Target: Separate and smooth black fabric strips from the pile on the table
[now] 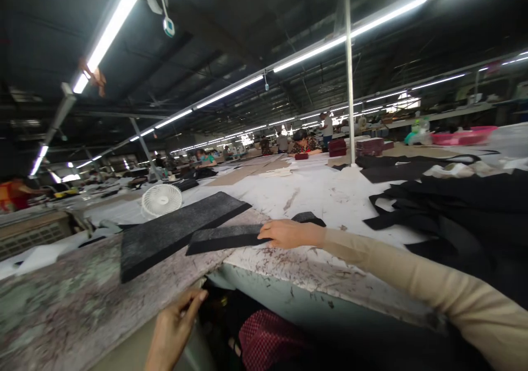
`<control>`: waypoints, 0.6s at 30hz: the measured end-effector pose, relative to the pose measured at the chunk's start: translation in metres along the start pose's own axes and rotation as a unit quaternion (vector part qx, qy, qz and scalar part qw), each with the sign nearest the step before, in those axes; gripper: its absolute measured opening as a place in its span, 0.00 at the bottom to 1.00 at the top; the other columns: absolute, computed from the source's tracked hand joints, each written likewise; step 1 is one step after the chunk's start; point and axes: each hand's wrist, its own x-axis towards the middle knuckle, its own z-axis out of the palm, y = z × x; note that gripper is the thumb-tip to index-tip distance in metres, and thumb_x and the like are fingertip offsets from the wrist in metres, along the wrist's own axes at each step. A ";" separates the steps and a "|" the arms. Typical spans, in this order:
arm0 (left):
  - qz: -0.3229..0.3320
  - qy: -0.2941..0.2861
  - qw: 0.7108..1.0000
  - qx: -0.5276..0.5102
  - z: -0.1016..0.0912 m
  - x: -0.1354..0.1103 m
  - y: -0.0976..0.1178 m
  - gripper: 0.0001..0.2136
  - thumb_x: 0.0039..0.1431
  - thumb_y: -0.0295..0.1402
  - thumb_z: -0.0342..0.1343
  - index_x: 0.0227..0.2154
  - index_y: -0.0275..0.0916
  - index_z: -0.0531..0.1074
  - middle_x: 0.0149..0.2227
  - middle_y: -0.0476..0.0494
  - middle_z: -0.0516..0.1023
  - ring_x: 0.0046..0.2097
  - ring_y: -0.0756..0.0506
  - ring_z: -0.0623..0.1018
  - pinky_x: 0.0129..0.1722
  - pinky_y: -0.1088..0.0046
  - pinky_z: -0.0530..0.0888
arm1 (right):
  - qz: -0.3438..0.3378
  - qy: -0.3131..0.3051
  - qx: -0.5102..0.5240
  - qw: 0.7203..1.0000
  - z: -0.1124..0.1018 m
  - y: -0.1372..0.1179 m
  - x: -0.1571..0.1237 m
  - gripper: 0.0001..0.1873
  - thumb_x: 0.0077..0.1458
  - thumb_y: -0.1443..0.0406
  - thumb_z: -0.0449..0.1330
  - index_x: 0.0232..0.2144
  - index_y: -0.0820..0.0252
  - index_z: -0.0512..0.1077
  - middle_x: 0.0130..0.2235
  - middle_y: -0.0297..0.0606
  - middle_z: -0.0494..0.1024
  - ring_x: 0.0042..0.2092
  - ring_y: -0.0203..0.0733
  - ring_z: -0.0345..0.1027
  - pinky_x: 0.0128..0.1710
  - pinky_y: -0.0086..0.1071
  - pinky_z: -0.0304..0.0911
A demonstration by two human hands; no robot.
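My right hand [289, 233] rests flat on a narrow dark grey felt strip [225, 239] lying on the worn white table [313, 195], fingers stretched over its right end. A larger dark grey felt panel [173, 231] lies just left of the strip. My left hand [175, 327] is down at the table's front edge, fingers loosely curled with the fingertips touching the rim, holding nothing I can see. A beige sleeve covers my right arm.
A small white fan [161, 200] stands behind the felt panel. Black fabric pieces [466, 206] pile up at the right. A metal pole [350, 85] rises mid-table. Other people work at far tables. A red patterned cloth [268, 338] lies below the table edge.
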 end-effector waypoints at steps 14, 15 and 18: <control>0.118 0.126 0.967 0.186 0.018 0.052 0.018 0.15 0.60 0.38 0.44 0.30 0.39 0.76 0.36 0.41 0.79 0.42 0.40 0.76 0.44 0.63 0.71 | 0.020 0.056 0.034 0.998 0.025 -0.010 0.099 0.12 0.51 0.73 0.55 0.38 0.61 0.72 0.44 0.42 0.74 0.41 0.45 0.70 0.41 0.35 0.64; 0.136 0.117 0.967 0.182 0.023 0.053 0.021 0.15 0.61 0.37 0.44 0.31 0.39 0.76 0.36 0.41 0.79 0.42 0.40 0.75 0.45 0.63 0.71 | 0.023 0.066 0.042 0.997 0.026 -0.009 0.100 0.10 0.50 0.74 0.54 0.34 0.61 0.72 0.42 0.41 0.74 0.40 0.44 0.69 0.42 0.34 0.64; 0.186 0.090 0.964 0.165 0.040 0.059 0.031 0.16 0.62 0.33 0.43 0.36 0.37 0.76 0.39 0.41 0.79 0.43 0.41 0.75 0.48 0.62 0.71 | 0.031 0.075 0.078 0.994 0.027 -0.007 0.106 0.09 0.48 0.76 0.54 0.29 0.63 0.71 0.39 0.40 0.74 0.41 0.42 0.68 0.44 0.33 0.63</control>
